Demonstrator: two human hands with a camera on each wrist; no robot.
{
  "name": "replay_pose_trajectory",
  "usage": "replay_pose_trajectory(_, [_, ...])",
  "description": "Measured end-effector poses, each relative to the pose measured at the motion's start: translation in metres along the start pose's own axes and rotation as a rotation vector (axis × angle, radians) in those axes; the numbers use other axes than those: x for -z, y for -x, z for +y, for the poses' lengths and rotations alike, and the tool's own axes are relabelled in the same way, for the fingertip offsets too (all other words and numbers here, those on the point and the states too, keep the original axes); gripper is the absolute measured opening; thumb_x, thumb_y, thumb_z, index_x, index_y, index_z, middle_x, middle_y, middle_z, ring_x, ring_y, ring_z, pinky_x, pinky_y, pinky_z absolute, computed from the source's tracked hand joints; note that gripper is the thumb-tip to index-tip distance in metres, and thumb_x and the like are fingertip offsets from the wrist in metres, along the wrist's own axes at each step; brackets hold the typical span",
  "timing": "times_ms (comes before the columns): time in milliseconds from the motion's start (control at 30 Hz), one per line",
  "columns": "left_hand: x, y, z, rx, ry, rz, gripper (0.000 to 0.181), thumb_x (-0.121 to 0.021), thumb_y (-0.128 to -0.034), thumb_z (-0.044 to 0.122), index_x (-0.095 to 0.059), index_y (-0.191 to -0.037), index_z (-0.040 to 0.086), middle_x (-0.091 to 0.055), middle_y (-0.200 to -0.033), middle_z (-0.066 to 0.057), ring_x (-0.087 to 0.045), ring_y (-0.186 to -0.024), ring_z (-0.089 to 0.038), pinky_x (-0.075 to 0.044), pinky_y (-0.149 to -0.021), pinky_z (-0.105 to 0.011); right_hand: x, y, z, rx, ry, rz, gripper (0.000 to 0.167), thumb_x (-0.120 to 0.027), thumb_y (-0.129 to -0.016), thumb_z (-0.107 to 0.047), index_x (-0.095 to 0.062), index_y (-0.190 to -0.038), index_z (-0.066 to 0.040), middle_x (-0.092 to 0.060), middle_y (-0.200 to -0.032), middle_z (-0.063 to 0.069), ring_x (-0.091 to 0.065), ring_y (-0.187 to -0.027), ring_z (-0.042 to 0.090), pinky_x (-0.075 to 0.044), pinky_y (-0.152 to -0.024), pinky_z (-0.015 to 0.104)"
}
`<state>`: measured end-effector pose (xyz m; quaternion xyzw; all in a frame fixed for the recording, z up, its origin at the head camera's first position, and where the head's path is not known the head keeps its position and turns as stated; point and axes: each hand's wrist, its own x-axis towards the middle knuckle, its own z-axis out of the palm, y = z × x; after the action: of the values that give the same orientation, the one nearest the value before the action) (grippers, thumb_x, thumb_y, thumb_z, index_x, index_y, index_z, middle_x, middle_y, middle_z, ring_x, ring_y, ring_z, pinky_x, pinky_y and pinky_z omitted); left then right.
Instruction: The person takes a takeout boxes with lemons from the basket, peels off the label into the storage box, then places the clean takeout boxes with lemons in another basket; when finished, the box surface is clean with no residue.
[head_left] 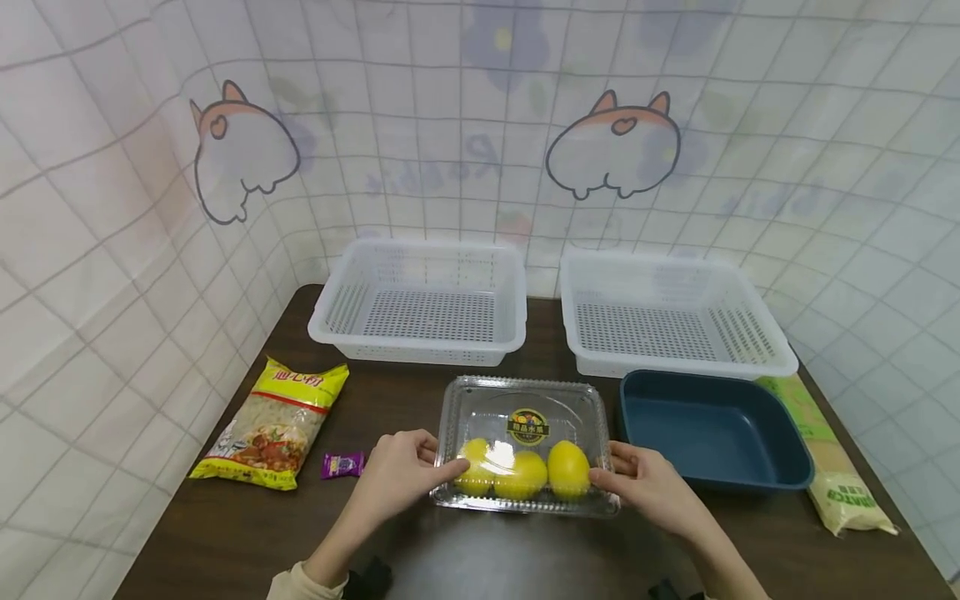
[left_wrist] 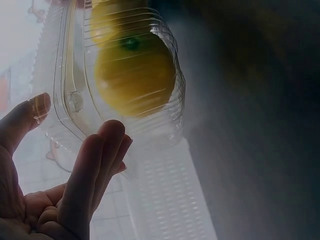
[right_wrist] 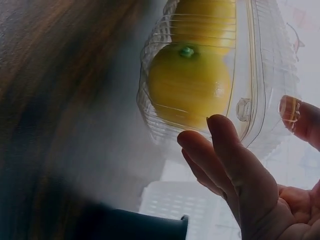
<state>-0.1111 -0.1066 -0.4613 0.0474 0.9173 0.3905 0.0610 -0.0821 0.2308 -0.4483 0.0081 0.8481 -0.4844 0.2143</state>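
Observation:
A clear plastic clamshell box with a dark round label on its lid stands at the table's front middle. Three yellow lemons lie inside it, along the near side. My left hand grips the box's left side, thumb on the lid edge and fingers against the side wall. On the opposite side my right hand holds it the same way. Both wrist views show the lemons through the ribbed wall, a green stem end on one lemon and on another. Whether the box touches the table cannot be told.
Two white perforated baskets stand along the back. A dark blue tub is right of the box, partly over a green-and-beige packet. A yellow pasta bag and a small purple packet lie at left.

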Motion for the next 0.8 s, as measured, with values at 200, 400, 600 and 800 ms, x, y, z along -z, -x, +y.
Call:
replay_pose_trajectory(200, [-0.008,0.007,-0.007,0.021,0.008,-0.046,0.055,-0.079,-0.0761,0.053,-0.073,-0.097,0.003,-0.078,-0.086,-0.007,-0.072,-0.077,-0.015,-0.060,-0.069,-0.033,-0.005,-0.002,0.011,-0.016,-0.052,-0.035,0.082,-0.064,-0.096,-0.035,-0.027,-0.150,0.014,-0.035,-0.152,0.036,-0.049,-0.135,0.048,-0.059,-0.092,0.046])
replay_pose_trajectory(400, [-0.015,0.009,-0.010,0.028,0.003,-0.048,0.056,-0.079,-0.0761,0.054,-0.073,-0.097,0.003,-0.078,-0.085,-0.007,-0.072,-0.077,-0.015,-0.060,-0.070,-0.033,-0.007,-0.003,0.019,-0.034,-0.081,-0.040,0.083,-0.064,-0.096,-0.035,-0.026,-0.150,0.014,-0.039,-0.150,0.036,-0.050,-0.135,0.046,-0.058,-0.092,0.046])
replay_pose_trajectory(600, [-0.014,0.006,-0.009,0.035,0.010,-0.032,0.056,-0.079,-0.0764,0.054,-0.073,-0.096,0.003,-0.078,-0.087,-0.007,-0.073,-0.079,-0.015,-0.060,-0.071,-0.033,-0.003,-0.007,0.016,-0.036,-0.011,-0.035,0.083,-0.065,-0.095,-0.039,-0.030,-0.149,0.014,-0.040,-0.150,0.035,-0.052,-0.133,0.046,-0.058,-0.093,0.048])
replay_pose_trajectory(800, [-0.012,0.003,-0.005,0.029,0.001,-0.025,0.055,-0.078,-0.0774,0.055,-0.074,-0.095,0.003,-0.078,-0.088,-0.007,-0.073,-0.080,-0.016,-0.060,-0.071,-0.034,0.004,-0.008,0.006,-0.019,0.130,-0.004,0.085,-0.063,-0.095,-0.044,-0.032,-0.148,0.013,-0.046,-0.147,0.033,-0.055,-0.132,0.043,-0.057,-0.096,0.048])
